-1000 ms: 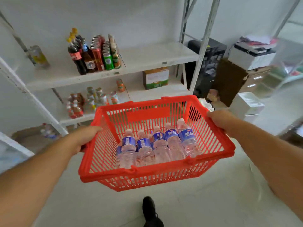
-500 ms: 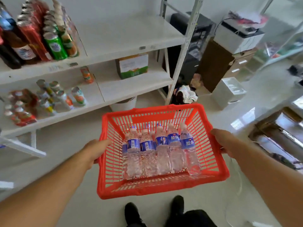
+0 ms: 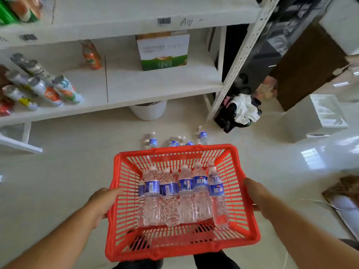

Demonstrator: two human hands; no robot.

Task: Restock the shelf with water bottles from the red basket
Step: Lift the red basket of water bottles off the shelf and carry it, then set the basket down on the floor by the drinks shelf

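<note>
We carry the red basket (image 3: 246, 171), left hand (image 3: 103, 202) and right hand (image 3: 258, 197) gripping its sides; next, we lower it beside the shelf (image 3: 155, 88).

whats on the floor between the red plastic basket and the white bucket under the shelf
A few clear water bottles with blue labels on the pale floor, seen in the head view.

- Red basket (image 3: 124, 191): slotted moulded plastic, faintly shiny along the rim.
- Water bottles (image 3: 186, 199): clear ribbed plastic, glossy blue labels, white plastic caps.
- Shelf (image 3: 159, 82): white matt boards, pale grain; perforated white-painted metal upright (image 3: 239, 61).
- Floor (image 3: 58, 181): smooth pale tiles, highly glossy, mirroring window light.
- Carton (image 3: 163, 53): printed cardboard, matt.
- Cans (image 3: 48, 88): metal tops, glossy printed sides.
- White cloth (image 3: 245, 108): crumpled, soft.
</note>
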